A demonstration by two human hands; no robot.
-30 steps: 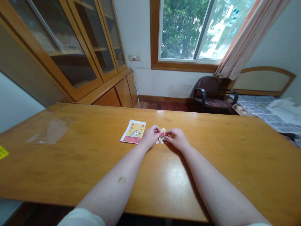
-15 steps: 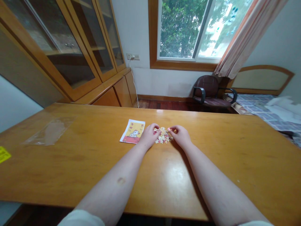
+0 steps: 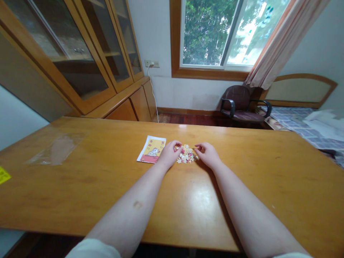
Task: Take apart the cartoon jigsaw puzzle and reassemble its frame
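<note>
Grip of the left hand (image 3: pixel 169 154) curls at the left edge of loose puzzle pieces (image 3: pixel 186 157) near the center of the frame; whether it pinches one cannot be told. Right of the pile, the right hand (image 3: pixel 209 155) bends its fingers, its hold also unclear. Pieces overlap on the wooden surface (image 3: pixel 177 215); no joined section is discernible, so most appear unconnected. A printed picture (image 3: pixel 154 146) lies just left, and a clear plastic bag (image 3: pixel 61 149) at middle left.

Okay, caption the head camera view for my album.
Two hands beside a pile of puzzle pieces on a table.
</note>
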